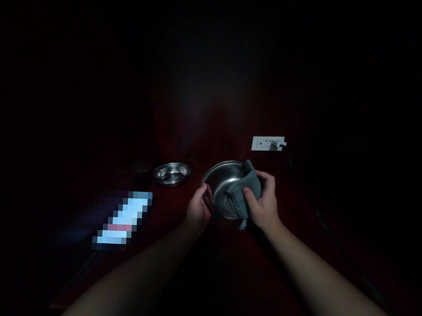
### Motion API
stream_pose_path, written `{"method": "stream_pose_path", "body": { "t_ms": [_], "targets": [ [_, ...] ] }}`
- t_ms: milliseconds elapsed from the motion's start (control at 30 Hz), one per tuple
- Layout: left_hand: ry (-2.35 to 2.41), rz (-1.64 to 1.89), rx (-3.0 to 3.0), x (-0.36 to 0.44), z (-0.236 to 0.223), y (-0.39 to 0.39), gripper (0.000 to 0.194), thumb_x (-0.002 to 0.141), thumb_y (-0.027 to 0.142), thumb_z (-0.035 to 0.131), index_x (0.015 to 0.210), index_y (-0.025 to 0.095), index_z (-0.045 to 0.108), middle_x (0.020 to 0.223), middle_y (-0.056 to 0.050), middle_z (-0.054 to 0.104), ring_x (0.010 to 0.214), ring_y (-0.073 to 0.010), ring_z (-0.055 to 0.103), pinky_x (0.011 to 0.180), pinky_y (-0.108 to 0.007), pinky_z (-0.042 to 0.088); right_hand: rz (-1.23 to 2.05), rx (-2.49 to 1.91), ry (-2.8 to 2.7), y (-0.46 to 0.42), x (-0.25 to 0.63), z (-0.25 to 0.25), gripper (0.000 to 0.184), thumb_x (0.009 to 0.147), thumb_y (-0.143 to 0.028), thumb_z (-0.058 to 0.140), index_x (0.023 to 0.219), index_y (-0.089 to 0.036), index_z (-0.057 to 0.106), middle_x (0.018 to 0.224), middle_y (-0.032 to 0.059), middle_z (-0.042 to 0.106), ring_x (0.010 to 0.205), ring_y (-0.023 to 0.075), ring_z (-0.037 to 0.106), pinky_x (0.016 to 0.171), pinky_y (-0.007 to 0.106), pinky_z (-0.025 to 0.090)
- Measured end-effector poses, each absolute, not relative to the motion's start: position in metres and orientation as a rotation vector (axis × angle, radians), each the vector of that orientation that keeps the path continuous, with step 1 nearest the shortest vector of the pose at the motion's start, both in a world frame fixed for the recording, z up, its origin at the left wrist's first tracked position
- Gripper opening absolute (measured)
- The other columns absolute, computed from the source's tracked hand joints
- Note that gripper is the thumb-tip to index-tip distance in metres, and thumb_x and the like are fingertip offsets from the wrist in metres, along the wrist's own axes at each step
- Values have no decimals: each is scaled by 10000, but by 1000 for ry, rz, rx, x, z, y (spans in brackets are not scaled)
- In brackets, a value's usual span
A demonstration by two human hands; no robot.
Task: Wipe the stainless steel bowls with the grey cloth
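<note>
A shiny metal bowl [219, 181] is tilted toward me in the middle of the view. My left hand [197, 209] grips its left rim, thumb on the inner side and fingers behind. In my right hand [266, 204] is a folded grey-green cloth [246, 190], pinched between thumb and fingers. The cloth lies over the right part of the bowl, covering that side of the rim, and a small patterned tail hangs from its lower edge.
Another metal bowl [171, 173] stands on the dark red table [223, 265], left of the held one. Nearer on the left glows a blurred-out bright screen [124, 219]. A white wall socket [264, 143] with a plug is behind; its cable runs down the right. Surroundings are very dark.
</note>
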State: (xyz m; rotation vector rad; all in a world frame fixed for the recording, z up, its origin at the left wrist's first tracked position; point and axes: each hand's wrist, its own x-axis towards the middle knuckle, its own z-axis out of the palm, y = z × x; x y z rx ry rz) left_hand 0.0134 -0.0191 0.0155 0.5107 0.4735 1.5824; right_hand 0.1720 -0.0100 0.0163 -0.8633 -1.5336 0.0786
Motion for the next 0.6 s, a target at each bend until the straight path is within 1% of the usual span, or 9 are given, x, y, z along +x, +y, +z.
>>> {"method": "stream_pose_path", "body": {
  "t_ms": [167,267,467,600],
  "targets": [
    [500,1541,539,11,12,-17,248,802,268,552,982,139,665,987,-74,705,980,-199,638,911,-319,480,179,-907,-1519,-6,172,15,387,786,-423,551,1086,-209,435,1017,70,535,907,224,538,813,405,467],
    [504,1516,558,10,11,-17,268,809,282,546,1004,139,660,1007,-82,701,958,-208,647,889,-334,496,214,-925,-1503,-6,172,15,360,790,-426,547,1058,-207,448,972,60,548,866,216,546,782,384,471],
    [551,1503,561,9,12,-18,269,802,299,556,983,132,664,946,-82,713,880,-207,668,834,-335,520,240,-914,-1501,-6,172,17,343,793,-436,539,1034,-200,476,1001,70,566,899,230,548,814,398,453],
    [543,1519,559,9,11,-18,234,791,279,570,929,122,677,843,-68,719,775,-178,674,752,-293,534,258,-916,-1516,-5,173,15,323,806,-437,528,1021,-198,492,1022,76,571,919,233,546,842,409,438]
  ]
}}
